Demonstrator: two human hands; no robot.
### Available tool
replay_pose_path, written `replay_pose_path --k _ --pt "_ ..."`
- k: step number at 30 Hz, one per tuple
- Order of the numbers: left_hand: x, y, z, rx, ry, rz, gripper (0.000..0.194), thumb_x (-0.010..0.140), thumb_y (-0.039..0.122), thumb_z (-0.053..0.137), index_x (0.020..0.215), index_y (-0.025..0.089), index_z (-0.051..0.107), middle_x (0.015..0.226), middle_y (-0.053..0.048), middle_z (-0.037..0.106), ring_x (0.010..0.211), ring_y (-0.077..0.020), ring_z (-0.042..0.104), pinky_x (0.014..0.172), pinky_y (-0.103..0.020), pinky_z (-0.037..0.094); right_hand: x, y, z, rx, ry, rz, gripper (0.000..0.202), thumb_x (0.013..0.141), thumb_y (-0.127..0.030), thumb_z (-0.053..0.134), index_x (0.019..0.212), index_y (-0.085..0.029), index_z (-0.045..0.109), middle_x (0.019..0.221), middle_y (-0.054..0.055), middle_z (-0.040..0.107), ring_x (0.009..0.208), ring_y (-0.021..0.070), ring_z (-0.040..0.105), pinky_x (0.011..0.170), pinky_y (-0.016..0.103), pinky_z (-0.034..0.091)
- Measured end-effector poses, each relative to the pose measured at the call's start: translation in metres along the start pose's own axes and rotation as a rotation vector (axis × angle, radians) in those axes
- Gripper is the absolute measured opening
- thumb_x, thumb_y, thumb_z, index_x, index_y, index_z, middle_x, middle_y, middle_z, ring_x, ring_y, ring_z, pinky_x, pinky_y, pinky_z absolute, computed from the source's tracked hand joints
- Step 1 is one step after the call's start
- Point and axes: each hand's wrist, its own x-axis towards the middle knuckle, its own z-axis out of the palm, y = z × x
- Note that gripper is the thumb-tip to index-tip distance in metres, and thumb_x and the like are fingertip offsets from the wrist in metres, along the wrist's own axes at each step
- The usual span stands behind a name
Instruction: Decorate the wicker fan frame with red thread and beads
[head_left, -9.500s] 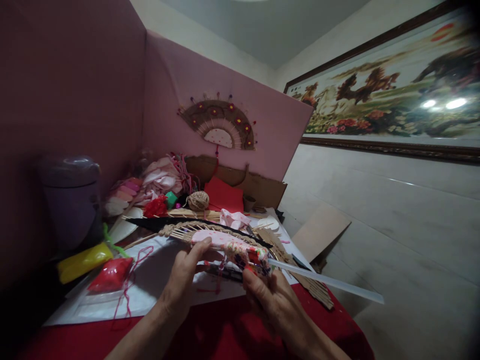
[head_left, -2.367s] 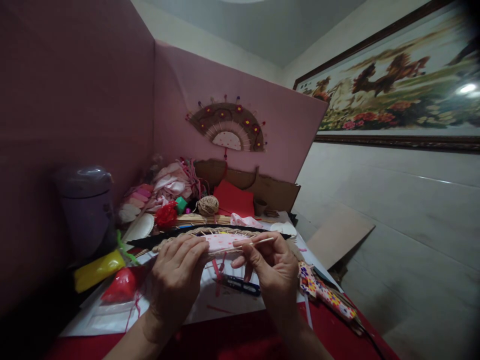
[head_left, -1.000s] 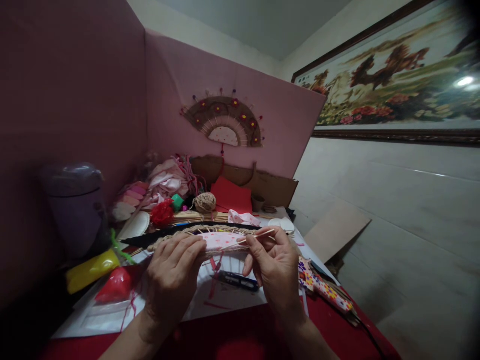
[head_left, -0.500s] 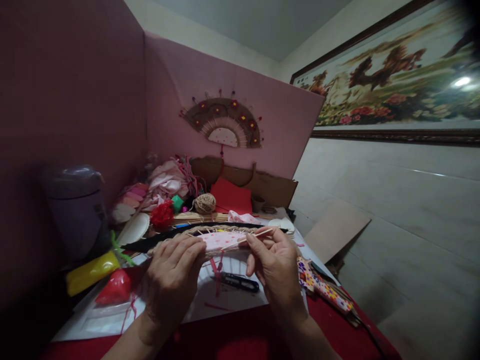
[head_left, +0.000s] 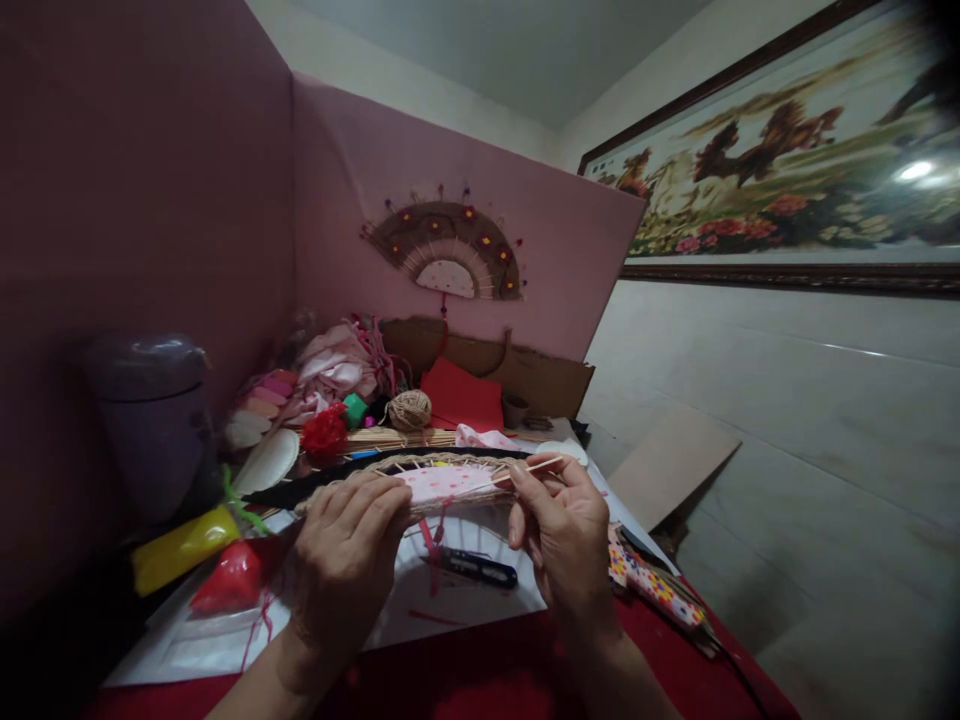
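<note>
Fan (head_left: 439, 484) in front of the wearer, above the middle of a worktable, is tilted so that its pink dotted center and braided rope border show. A black band (head_left: 281, 491) runs along its far side, and red cords (head_left: 431, 540) hang below. The left hand (head_left: 349, 550) grips the fan's left end, fingers laid close together over the top; its thumb is hidden. The right hand (head_left: 566, 525) pinches a thin stick (head_left: 546, 464) between thumb and forefinger at the fan's right end, the other fingers curled. Whether those fingertips also touch the fan cannot be told.

Dark snips (head_left: 480, 568) lie beneath, between the hands, on a white sheet (head_left: 499, 602) spread over red cloth (head_left: 465, 685). A flower-patterned glue gun (head_left: 667, 590) rests at right, beside the right forearm; yellow and red packets, the yellow one (head_left: 184, 548) farther left than the red one (head_left: 229, 578), sit beyond the left hand. Behind the fan are a twine ball (head_left: 409, 410) and red paper (head_left: 461, 395). A second, flowered fan (head_left: 390, 235) is mounted on a pink board (head_left: 555, 240), left of a framed horse picture (head_left: 780, 180).
</note>
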Motion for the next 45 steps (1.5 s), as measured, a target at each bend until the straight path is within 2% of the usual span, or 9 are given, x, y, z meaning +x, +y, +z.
replay_pose_path --k 8,12,20,27,31,36,41,45 --pt "0.0 0.0 0.0 -0.009 0.01 -0.002 0.011 0.081 0.013 0.062 0.092 0.014 0.062 0.091 -0.009 0.071 0.09 -0.0244 0.063 0.078 -0.04 0.045 -0.004 0.002 0.002 -0.022 -0.05 -0.007 0.025 0.076 -0.028 0.069 0.083 -0.018 0.048 0.067 -0.003 0.064 0.027 0.0019 0.046 0.029 0.011 0.026" --pt "0.001 0.001 0.0 -0.002 0.028 0.013 0.012 0.081 0.012 0.062 0.093 0.014 0.062 0.09 -0.009 0.071 0.089 -0.0242 0.063 0.079 -0.04 0.045 -0.005 0.005 0.002 -0.077 -0.06 -0.012 0.024 0.078 -0.029 0.068 0.083 -0.018 0.048 0.063 -0.004 0.062 0.027 0.0018 0.046 0.03 0.011 0.026" --pt "0.004 0.003 -0.002 0.01 -0.007 0.147 0.033 0.081 0.0 0.054 0.11 0.015 0.061 0.097 -0.01 0.071 0.092 -0.0246 0.061 0.081 -0.04 0.042 -0.002 0.003 0.003 -0.165 -0.071 -0.018 0.021 0.081 -0.029 0.065 0.082 -0.017 0.047 0.058 -0.005 0.062 0.027 0.0015 0.046 0.032 0.011 0.025" --pt "0.006 0.007 -0.003 -0.024 -0.022 0.095 0.029 0.084 0.001 0.048 0.102 0.019 0.063 0.092 -0.007 0.072 0.092 -0.0242 0.061 0.083 -0.043 0.034 -0.002 0.002 0.009 -0.183 -0.062 -0.019 0.024 0.08 -0.029 0.066 0.082 -0.018 0.045 0.061 -0.005 0.063 0.026 0.0011 0.045 0.031 0.011 0.026" --pt "0.006 0.008 -0.003 -0.012 -0.015 0.08 0.027 0.084 0.004 0.05 0.101 0.02 0.063 0.093 -0.006 0.073 0.091 -0.024 0.061 0.083 -0.043 0.033 -0.001 0.005 0.009 -0.182 -0.051 -0.022 0.025 0.08 -0.03 0.067 0.078 -0.018 0.045 0.061 -0.005 0.062 0.03 0.0028 0.049 0.033 0.012 0.029" --pt "0.005 0.004 -0.002 -0.087 -0.007 0.116 0.023 0.081 0.0 0.051 0.092 0.018 0.061 0.092 -0.007 0.072 0.092 -0.0226 0.06 0.084 -0.042 0.039 0.001 0.006 0.008 -0.196 -0.056 -0.034 0.027 0.079 -0.031 0.068 0.075 -0.017 0.045 0.059 -0.006 0.057 0.031 0.0033 0.05 0.035 0.013 0.028" --pt "0.01 0.003 -0.004 -0.118 0.015 0.183 0.019 0.082 0.004 0.053 0.076 0.02 0.062 0.09 -0.006 0.07 0.089 -0.0201 0.059 0.079 -0.038 0.045 0.001 0.006 0.008 -0.212 -0.067 -0.029 0.027 0.08 -0.032 0.067 0.073 -0.017 0.045 0.062 -0.005 0.058 0.031 0.0034 0.05 0.034 0.015 0.027" --pt "0.01 0.003 -0.004 -0.104 0.027 0.19 0.019 0.079 0.005 0.061 0.08 0.023 0.066 0.089 -0.004 0.069 0.088 -0.0195 0.059 0.077 -0.038 0.045 0.001 0.005 0.009 -0.205 -0.086 -0.033 0.026 0.081 -0.032 0.065 0.074 -0.018 0.045 0.063 -0.005 0.06 0.031 0.0041 0.05 0.034 0.015 0.028"
